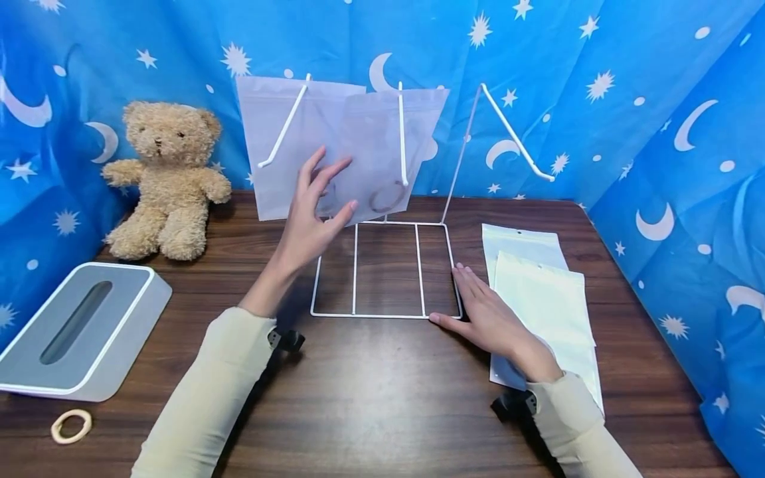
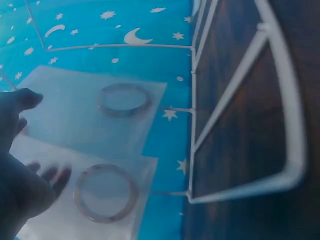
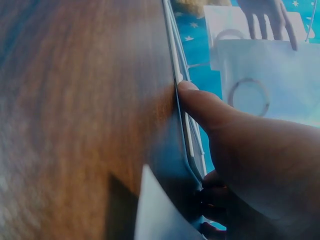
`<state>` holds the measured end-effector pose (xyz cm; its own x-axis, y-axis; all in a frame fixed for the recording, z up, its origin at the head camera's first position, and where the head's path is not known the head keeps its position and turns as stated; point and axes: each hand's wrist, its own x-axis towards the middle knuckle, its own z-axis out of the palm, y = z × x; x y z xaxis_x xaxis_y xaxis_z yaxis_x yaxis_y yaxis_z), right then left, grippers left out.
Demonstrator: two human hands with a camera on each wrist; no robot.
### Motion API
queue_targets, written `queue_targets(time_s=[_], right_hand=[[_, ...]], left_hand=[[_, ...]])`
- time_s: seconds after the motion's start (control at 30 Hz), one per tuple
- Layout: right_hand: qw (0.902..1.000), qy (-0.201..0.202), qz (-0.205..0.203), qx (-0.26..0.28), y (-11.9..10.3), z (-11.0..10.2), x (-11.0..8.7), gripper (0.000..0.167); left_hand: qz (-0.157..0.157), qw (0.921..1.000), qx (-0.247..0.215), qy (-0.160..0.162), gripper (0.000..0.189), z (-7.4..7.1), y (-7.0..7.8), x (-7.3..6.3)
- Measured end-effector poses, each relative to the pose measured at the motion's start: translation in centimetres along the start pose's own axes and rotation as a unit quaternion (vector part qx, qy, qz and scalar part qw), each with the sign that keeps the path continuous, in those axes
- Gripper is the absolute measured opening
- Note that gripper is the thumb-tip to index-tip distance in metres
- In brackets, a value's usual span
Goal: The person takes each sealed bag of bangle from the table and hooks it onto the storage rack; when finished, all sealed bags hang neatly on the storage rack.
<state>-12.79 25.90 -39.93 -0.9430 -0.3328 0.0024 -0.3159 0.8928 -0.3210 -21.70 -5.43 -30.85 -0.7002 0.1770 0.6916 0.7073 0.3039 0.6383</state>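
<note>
A white wire rack [image 1: 388,316] stands on the table, with a flat base and three upper arms. Two translucent zip bags hang from its left and middle arms, the left bag [image 1: 269,186] partly behind the right bag [image 1: 373,133]. Each holds a bangle-like ring, one clear in the left wrist view as a brownish ring [image 2: 133,195]. My left hand [image 1: 311,216] is raised before the bags, fingers spread and loosely bent, gripping nothing. My right hand [image 1: 493,318] rests at the base's front right corner, thumb at the front bar and fingers along the side bar.
The right arm [image 1: 516,133] of the rack carries no bag. Several flat white bags [image 1: 538,305] lie stacked right of the rack. At left are a teddy bear [image 1: 170,179], a grey and white tissue box [image 1: 134,338] and a small beige ring [image 1: 56,428]. A blue curtain [image 1: 633,159] surrounds the table.
</note>
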Motion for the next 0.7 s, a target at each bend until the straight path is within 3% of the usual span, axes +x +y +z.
queue_targets(time_s=[0.13, 0.23, 0.3, 0.4, 0.47, 0.53, 0.6, 0.7], right_hand=[[1.0, 0.001, 0.002, -0.003, 0.1, 0.1, 0.0, 0.103], [1.0, 0.001, 0.004, -0.003, 0.0, 0.1, 0.0, 0.103], [1.0, 0.003, 0.003, -0.003, 0.0, -0.1, 0.0, 0.102], [1.0, 0.006, -0.001, -0.001, 0.0, -0.2, 0.0, 0.101], [1.0, 0.005, -0.001, 0.001, -0.1, -0.1, 0.0, 0.101], [1.0, 0.004, 0.0, 0.002, -0.1, 0.0, 0.1, 0.101], [1.0, 0.004, 0.002, 0.001, -0.1, 0.0, 0.1, 0.102], [1.0, 0.002, 0.004, -0.001, -0.1, 0.1, 0.1, 0.102]], left_hand=[[-0.042, 0.9966, 0.067, -0.025, 0.068, -0.8, -1.7, -2.8], [-0.109, 0.9858, 0.095, -0.084, 0.073, -1.6, -1.6, -5.0], [-0.164, 0.969, 0.113, -0.146, 0.077, -2.1, -1.4, -6.3], [-0.224, 0.9369, 0.143, -0.227, 0.085, -2.4, -1.1, -7.8], [-0.242, 0.9205, 0.16, -0.262, 0.089, -2.4, -1.2, -8.6], [-0.245, 0.9124, 0.17, -0.28, 0.091, -2.4, -1.3, -9.3], [-0.242, 0.9099, 0.173, -0.289, 0.093, -2.4, -1.6, -9.7], [-0.231, 0.9137, 0.164, -0.291, 0.093, -2.5, -2.4, -10.2]])
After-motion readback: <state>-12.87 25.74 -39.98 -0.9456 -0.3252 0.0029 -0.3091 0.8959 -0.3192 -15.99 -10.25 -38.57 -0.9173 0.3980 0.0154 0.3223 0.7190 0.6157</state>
